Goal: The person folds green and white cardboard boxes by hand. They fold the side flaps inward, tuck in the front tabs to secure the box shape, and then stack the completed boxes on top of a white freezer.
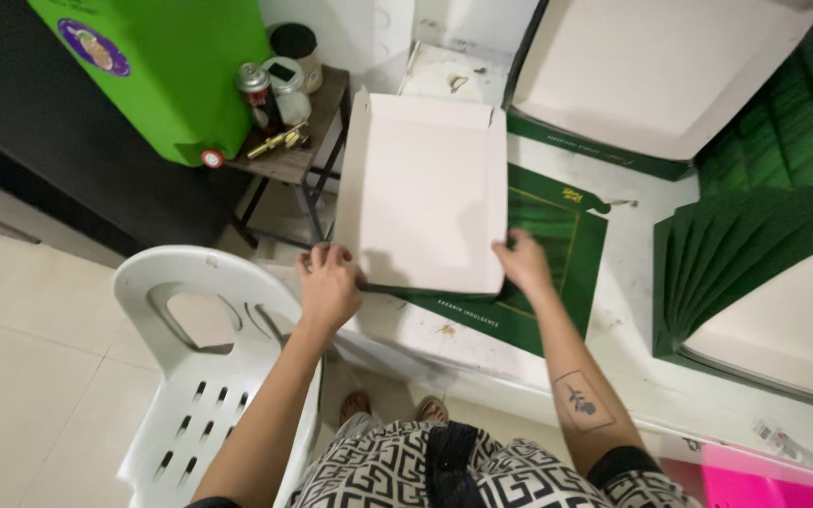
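The left hand is clamped on the near left corner of a pale cardboard box tray, fingers curled over its edge; the right hand grips the near right corner the same way, so the tray sits between the two hands, reaching away from them; just beyond and under the right hand lies a flat green box sheet on the white surface; further right of that hand is a fanned stack of green sheets; beside the left hand stands a white plastic chair; the tray looks light and thin, stiff along its folded walls yet easy to crease or dent, so corners and raised side walls seem the safest places to hold, not the wide floppy middle panel
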